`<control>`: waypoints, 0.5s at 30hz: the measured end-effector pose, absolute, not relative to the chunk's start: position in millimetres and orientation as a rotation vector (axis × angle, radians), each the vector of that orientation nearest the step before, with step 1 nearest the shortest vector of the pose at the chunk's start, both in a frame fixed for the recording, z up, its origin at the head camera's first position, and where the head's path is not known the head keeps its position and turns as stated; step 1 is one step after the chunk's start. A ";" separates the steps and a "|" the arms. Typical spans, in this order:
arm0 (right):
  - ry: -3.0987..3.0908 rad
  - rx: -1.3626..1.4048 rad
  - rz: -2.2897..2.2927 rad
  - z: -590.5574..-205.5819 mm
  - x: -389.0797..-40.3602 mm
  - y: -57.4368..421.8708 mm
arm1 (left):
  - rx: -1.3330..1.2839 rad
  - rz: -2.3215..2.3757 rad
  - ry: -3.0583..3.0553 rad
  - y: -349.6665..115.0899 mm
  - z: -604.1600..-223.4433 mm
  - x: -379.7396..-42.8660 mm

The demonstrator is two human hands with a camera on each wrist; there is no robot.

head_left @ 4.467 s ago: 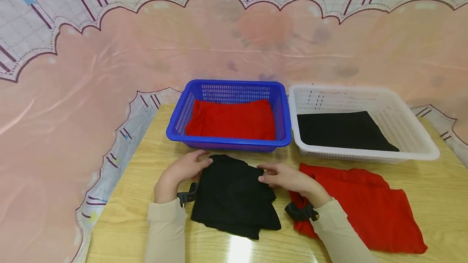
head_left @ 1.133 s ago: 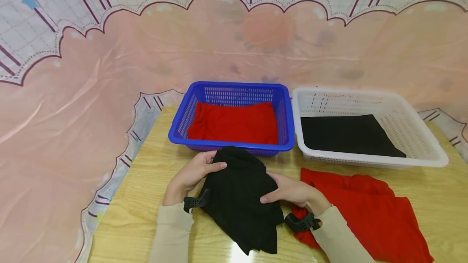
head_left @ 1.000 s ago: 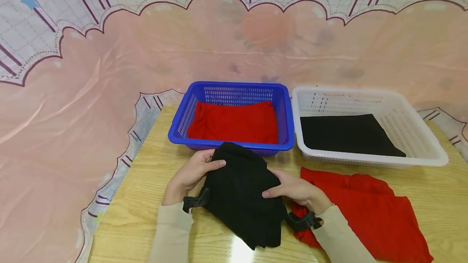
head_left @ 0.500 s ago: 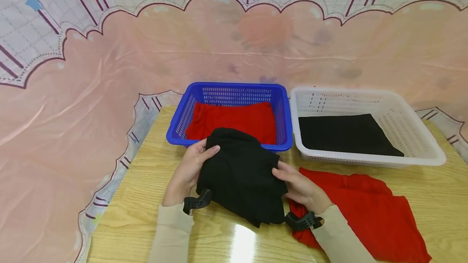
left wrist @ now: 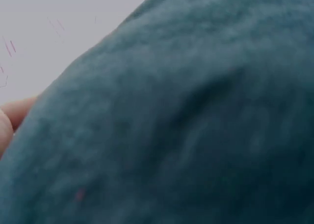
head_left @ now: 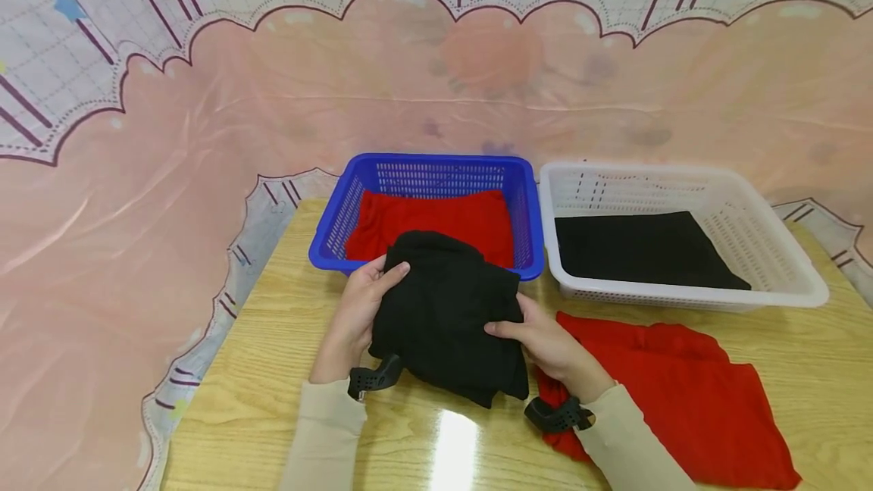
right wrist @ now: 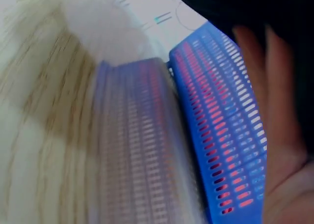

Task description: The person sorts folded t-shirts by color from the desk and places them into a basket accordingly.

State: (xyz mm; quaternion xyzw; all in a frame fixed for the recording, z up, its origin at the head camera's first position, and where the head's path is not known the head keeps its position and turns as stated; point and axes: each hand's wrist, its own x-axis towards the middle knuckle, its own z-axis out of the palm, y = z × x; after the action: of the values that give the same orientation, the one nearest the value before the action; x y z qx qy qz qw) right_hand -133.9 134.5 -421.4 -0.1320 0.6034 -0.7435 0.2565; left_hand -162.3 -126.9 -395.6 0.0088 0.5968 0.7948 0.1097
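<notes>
A black folded cloth (head_left: 446, 317) is held up between both hands in the head view, its far edge overlapping the front rim of the blue basket (head_left: 416, 267). My left hand (head_left: 361, 301) grips its left edge, thumb on top and fingers underneath. On the right edge, my right hand (head_left: 549, 339) pinches it the same way. Cloth fills most of the left wrist view, with a bit of the left hand (left wrist: 9, 123) at the edge. In the right wrist view, right-hand fingers (right wrist: 279, 101) lie against the dark cloth. The exact kind of cloth cannot be told.
Red folded fabric (head_left: 436, 218) lies in the blue basket. Beside it, a white basket (head_left: 784, 279) holds a black folded fabric (head_left: 641, 248). Another red cloth (head_left: 689, 400) is spread on the wooden table (head_left: 252, 370), partly under the right forearm. A patterned curtain hangs behind.
The black cloth lay flat on the table with both hands at its edges. Now it is gripped, lifted and moved forward over the blue basket's front rim.
</notes>
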 end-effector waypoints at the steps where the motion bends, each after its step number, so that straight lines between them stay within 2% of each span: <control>1: 1.630 -0.345 -2.045 -420.5 -133.9 133.9 | 0.029 2.322 1.752 -127.5 -395.7 -162.2; 5: 1.583 -0.282 -2.169 -416.8 -134.5 134.4 | 0.089 2.217 1.765 -129.2 -396.5 -160.8; 12: 1.464 -0.188 -2.365 -412.1 -136.4 140.6 | 0.443 1.986 1.831 -125.7 -397.5 -160.7; 15: 1.456 -0.212 -2.370 -411.7 -135.0 140.8 | 0.499 1.914 1.882 -124.4 -397.7 -159.2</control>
State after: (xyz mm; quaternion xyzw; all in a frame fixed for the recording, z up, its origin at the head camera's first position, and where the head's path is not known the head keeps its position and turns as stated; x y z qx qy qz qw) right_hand -135.0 140.8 -411.7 -0.0747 0.5140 -0.8364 0.1752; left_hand -159.2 -124.4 -397.7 0.1789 0.6749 0.6862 0.2042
